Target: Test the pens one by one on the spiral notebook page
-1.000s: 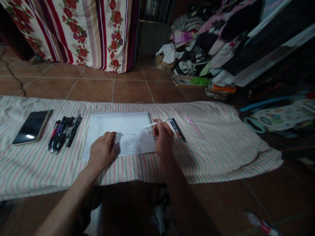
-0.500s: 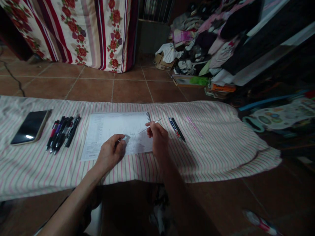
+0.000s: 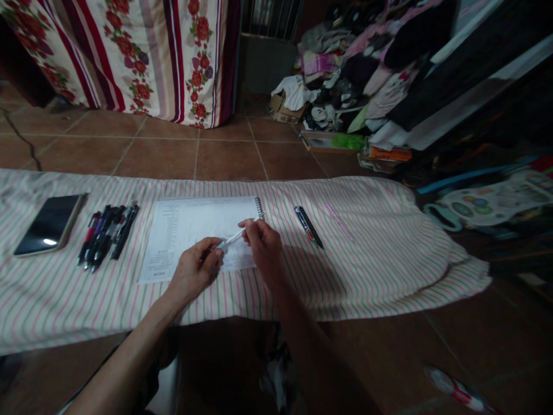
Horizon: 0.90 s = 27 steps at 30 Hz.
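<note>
My left hand (image 3: 196,266) is closed in a pinch on a small pale-blue piece (image 3: 222,245) that looks like a pen cap. Between the fingertips of my right hand (image 3: 264,245) is a slim white pen (image 3: 235,237), slanting down to the left. Its lower end meets the pale piece; whether it is inside cannot be made out. Both hands are over a spiral-bound notepad (image 3: 203,210) with printed and handwritten marks on its page. To the right of my right hand, two dark pens (image 3: 309,226) lie side by side, with a thin pink stick (image 3: 339,220) farther right.
A striped cloth (image 3: 389,242) covers the table. Left of the notepad lie several pens (image 3: 106,236) in a bunch and a smartphone (image 3: 50,223). Beyond the table are a floral curtain (image 3: 151,57), a tiled floor (image 3: 224,155) and a heap of clothes (image 3: 337,69).
My right hand has moved left, bringing the white pen's end against the pale piece in my left hand. Before, the two were apart. My left hand has barely moved.
</note>
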Each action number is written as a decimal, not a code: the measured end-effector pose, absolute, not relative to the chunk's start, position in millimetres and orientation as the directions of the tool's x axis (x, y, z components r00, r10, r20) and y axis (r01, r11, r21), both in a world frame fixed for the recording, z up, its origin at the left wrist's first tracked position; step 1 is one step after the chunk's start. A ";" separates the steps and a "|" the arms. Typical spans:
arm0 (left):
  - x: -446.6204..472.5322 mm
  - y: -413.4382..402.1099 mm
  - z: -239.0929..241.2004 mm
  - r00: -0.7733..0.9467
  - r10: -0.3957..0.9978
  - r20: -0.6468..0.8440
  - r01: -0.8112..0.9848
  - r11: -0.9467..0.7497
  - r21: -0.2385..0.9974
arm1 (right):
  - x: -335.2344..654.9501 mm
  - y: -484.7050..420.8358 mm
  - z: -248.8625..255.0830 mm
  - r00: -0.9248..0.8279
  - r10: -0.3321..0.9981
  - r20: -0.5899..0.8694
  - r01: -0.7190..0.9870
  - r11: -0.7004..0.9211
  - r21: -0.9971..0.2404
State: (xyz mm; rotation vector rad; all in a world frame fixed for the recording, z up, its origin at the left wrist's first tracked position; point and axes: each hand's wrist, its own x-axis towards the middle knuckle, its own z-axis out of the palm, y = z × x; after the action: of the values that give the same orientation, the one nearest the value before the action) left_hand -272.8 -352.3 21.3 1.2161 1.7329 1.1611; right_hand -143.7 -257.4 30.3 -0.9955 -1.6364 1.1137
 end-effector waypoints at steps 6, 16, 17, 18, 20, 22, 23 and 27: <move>-271.5 -352.6 24.1 -0.288 0.957 -0.031 0.367 0.140 0.920 | -147.1 -258.3 28.7 -0.303 0.924 0.234 0.136 0.285 -0.949; -270.9 -351.8 23.7 -0.307 0.952 -0.022 0.313 0.123 0.942 | -152.9 -264.1 26.3 -0.394 0.894 0.213 0.176 0.301 -0.937; -270.7 -351.4 22.7 -0.308 0.951 -0.037 0.280 0.128 0.951 | -153.9 -265.4 26.9 -0.407 0.888 0.215 0.179 0.308 -0.934; -270.5 -351.0 21.5 -0.308 0.950 -0.055 0.239 0.133 0.962 | -154.9 -266.9 27.7 -0.422 0.881 0.214 0.180 0.313 -0.933; -270.4 -350.4 19.2 -0.305 0.949 -0.085 0.162 0.140 0.977 | -156.8 -269.8 29.4 -0.451 0.869 0.201 0.171 0.306 -0.937; -270.4 -350.0 18.0 -0.305 0.947 -0.096 0.122 0.139 0.983 | -158.3 -272.1 30.3 -0.474 0.861 0.185 0.163 0.292 -0.943; -270.5 -349.9 18.2 -0.309 0.946 -0.098 0.116 0.139 0.983 | -158.8 -273.0 30.4 -0.481 0.858 0.181 0.160 0.289 -0.944; -270.8 -350.1 23.4 -0.333 0.935 -0.119 0.130 0.170 0.977 | -159.9 -275.5 28.6 -0.510 0.839 0.189 0.163 0.310 -0.937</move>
State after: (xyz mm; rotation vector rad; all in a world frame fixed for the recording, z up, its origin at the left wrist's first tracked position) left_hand -270.8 -350.1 23.4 1.0364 1.6361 1.2514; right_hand -159.9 -275.5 28.6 -0.8900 -1.8782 1.2298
